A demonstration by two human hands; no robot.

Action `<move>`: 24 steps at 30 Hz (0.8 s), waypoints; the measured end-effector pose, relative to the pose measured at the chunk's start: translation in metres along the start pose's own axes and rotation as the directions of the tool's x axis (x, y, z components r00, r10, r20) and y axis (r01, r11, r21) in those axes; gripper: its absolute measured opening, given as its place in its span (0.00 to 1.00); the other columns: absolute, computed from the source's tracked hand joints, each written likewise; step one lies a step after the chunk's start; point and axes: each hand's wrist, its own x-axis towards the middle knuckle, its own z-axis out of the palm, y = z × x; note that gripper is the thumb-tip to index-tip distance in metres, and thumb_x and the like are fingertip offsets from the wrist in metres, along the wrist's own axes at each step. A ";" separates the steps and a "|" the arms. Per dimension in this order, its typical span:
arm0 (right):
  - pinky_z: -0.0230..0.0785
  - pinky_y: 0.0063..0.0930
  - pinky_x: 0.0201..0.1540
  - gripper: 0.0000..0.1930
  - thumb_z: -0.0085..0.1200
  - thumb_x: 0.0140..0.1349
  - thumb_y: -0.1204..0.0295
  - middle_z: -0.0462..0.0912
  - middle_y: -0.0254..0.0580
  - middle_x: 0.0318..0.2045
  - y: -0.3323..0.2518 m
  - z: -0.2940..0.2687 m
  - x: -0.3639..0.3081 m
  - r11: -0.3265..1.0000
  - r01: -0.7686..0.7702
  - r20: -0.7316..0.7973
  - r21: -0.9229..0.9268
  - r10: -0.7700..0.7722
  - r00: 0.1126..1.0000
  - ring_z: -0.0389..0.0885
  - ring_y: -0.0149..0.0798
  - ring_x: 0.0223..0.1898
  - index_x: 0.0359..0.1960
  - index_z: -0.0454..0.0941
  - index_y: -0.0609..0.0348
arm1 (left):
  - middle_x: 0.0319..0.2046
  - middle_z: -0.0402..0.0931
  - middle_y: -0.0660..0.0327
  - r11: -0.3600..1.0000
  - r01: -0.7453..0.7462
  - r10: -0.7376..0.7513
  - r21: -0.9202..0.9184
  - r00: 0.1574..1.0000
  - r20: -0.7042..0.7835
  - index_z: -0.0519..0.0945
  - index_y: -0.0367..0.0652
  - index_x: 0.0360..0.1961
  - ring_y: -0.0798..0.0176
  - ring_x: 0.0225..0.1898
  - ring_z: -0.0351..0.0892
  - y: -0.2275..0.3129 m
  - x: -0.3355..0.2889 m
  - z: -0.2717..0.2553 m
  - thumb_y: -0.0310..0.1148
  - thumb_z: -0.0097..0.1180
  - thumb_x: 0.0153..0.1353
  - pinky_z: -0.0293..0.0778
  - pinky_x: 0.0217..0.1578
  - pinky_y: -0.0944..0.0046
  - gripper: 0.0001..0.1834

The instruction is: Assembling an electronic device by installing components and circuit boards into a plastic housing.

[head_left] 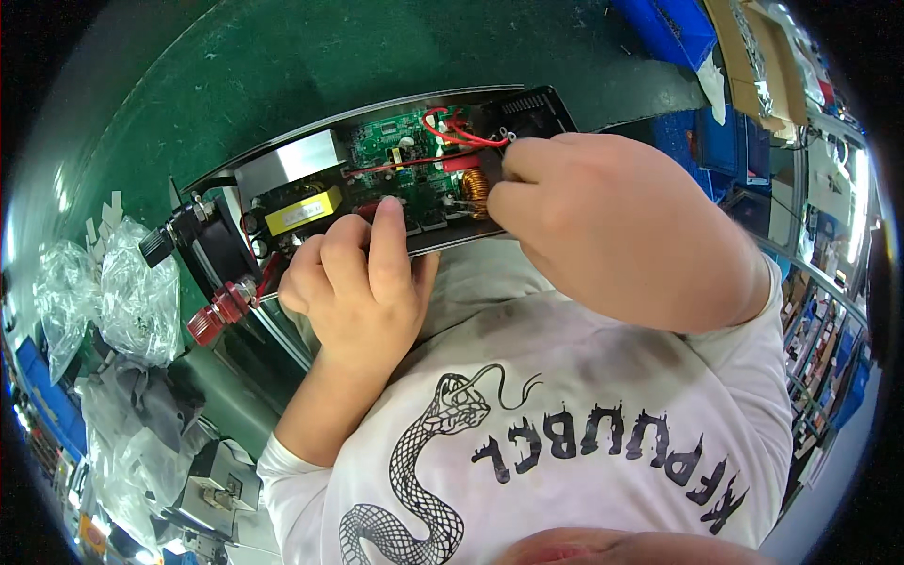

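An open, long electronics case (pixel 438 247) with dark metal walls lies slantwise before me. Inside sits a green circuit board (pixel 377 141), along with a yellow-wrapped transformer (pixel 303 213), a silver metal block (pixel 292 160) and a copper coil (pixel 475 193). My left hand (pixel 363 273) is closed over the near wall, its index finger reaching down among the components. At the right part of the case, my right hand (pixel 593 217) has its fingers pinched together; what they hold is hidden. Red wires (pixel 438 118) with metal ring ends loop up beside those fingertips.
A red terminal post (pixel 221 311) and a black one (pixel 165 243) stick out from the case's left end. Clear plastic bags (pixel 141 292) lie at left on the green table (pixel 452 47). A blue bin (pixel 673 33) and a cardboard box (pixel 767 66) stand at far right.
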 end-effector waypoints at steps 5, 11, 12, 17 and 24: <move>0.75 0.34 0.38 0.07 0.56 0.50 0.75 0.77 0.42 0.32 -0.004 -0.007 0.002 0.986 0.117 0.114 -0.122 -0.103 0.988 0.79 0.46 0.36 0.32 0.79 0.60 | 0.46 0.72 0.64 1.000 -0.006 0.006 0.010 1.000 -0.012 0.76 0.52 0.60 0.53 0.45 0.68 0.001 0.001 -0.001 0.46 0.68 0.46 0.57 0.46 0.51 0.36; 0.75 0.36 0.39 0.05 0.56 0.48 0.74 0.77 0.43 0.29 0.013 0.007 0.011 0.977 0.192 -0.009 -0.094 -0.193 0.981 0.80 0.46 0.36 0.28 0.78 0.62 | 0.46 0.72 0.65 1.000 -0.004 0.004 0.007 1.000 0.017 0.77 0.54 0.60 0.55 0.45 0.67 0.001 -0.003 0.001 0.45 0.67 0.47 0.55 0.46 0.52 0.35; 0.75 0.36 0.39 0.05 0.56 0.48 0.74 0.77 0.43 0.29 0.016 0.003 0.013 0.977 0.192 -0.010 -0.094 -0.194 0.981 0.80 0.46 0.36 0.28 0.78 0.62 | 0.46 0.71 0.65 1.000 -0.001 0.001 0.015 0.999 0.035 0.77 0.56 0.60 0.55 0.45 0.67 0.002 -0.003 -0.001 0.45 0.66 0.48 0.55 0.46 0.53 0.34; 0.75 0.40 0.37 0.03 0.55 0.45 0.78 0.78 0.46 0.28 0.024 -0.012 0.029 0.975 0.220 0.222 0.043 -0.224 0.949 0.81 0.51 0.34 0.24 0.78 0.61 | 0.46 0.71 0.65 0.995 -0.052 0.047 0.085 0.997 0.055 0.76 0.57 0.61 0.55 0.44 0.66 0.001 -0.005 -0.002 0.43 0.64 0.50 0.54 0.46 0.52 0.32; 0.76 0.41 0.34 0.03 0.57 0.45 0.77 0.78 0.43 0.26 0.015 -0.019 0.023 0.977 0.208 0.131 0.039 -0.211 0.969 0.82 0.51 0.32 0.23 0.78 0.62 | 0.46 0.71 0.64 1.000 -0.007 0.006 0.027 0.998 0.061 0.76 0.54 0.61 0.51 0.46 0.66 -0.002 0.000 -0.003 0.45 0.65 0.51 0.57 0.47 0.49 0.33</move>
